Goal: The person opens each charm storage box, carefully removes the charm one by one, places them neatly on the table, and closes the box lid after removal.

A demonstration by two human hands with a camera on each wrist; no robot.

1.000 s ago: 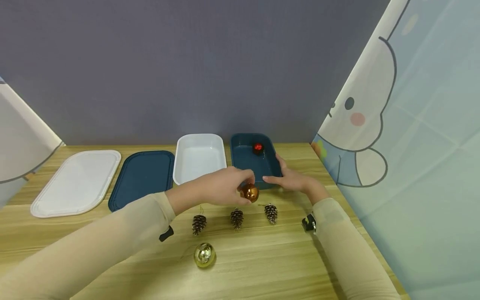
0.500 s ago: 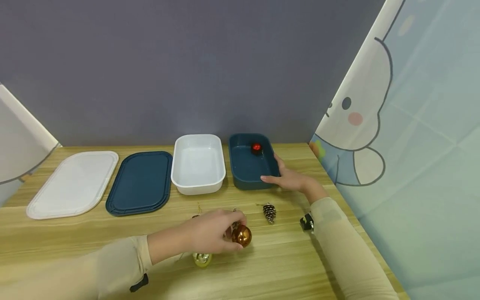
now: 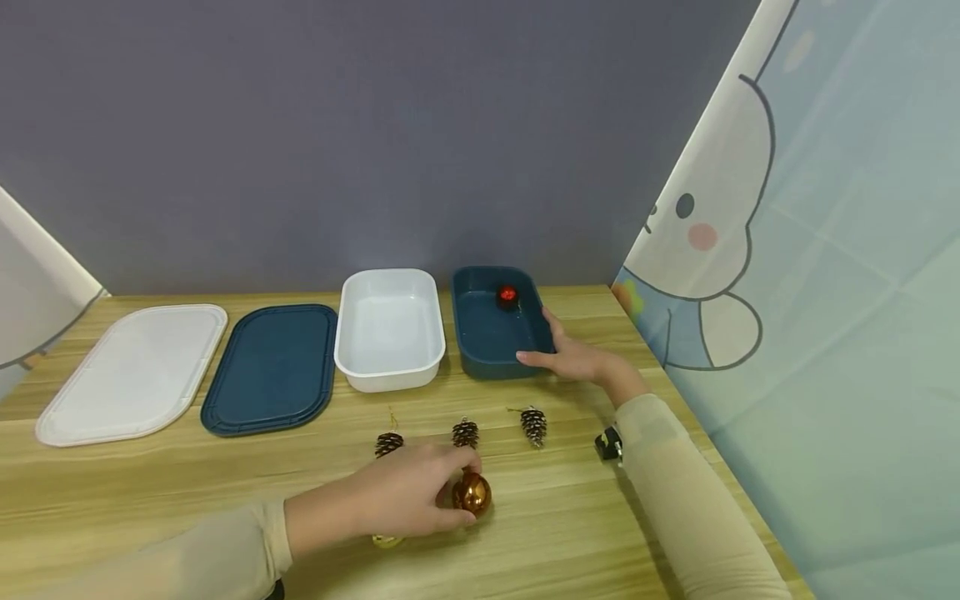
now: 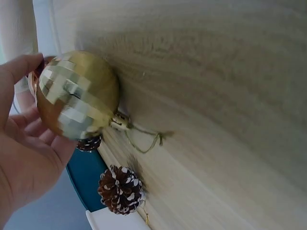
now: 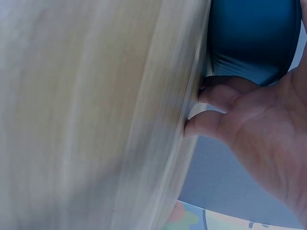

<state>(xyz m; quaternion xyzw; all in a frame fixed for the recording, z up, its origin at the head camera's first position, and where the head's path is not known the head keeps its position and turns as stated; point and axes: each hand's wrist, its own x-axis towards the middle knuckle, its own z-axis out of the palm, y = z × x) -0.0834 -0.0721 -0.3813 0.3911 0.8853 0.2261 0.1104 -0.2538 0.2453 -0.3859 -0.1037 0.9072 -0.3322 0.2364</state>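
Note:
My left hand pinches a shiny copper Christmas ball between thumb and fingers, low over the table's front part. A gold mirrored Christmas ball with a string loop lies beside that hand, in front of the copper one in the left wrist view and mostly hidden under the hand in the head view. My right hand rests against the near right corner of a dark blue box, thumb along the near side and fingers along the right wall. Inside the box, near its back, is a red ball.
Three pine cones, the left cone, middle cone and right cone, lie in a row before the boxes. A white box stands left of the blue one. Farther left lie a blue lid and a white lid.
My left hand has carried the copper ball from beside the blue box toward the table's front, next to the gold ball. The right hand has stayed at the box corner.

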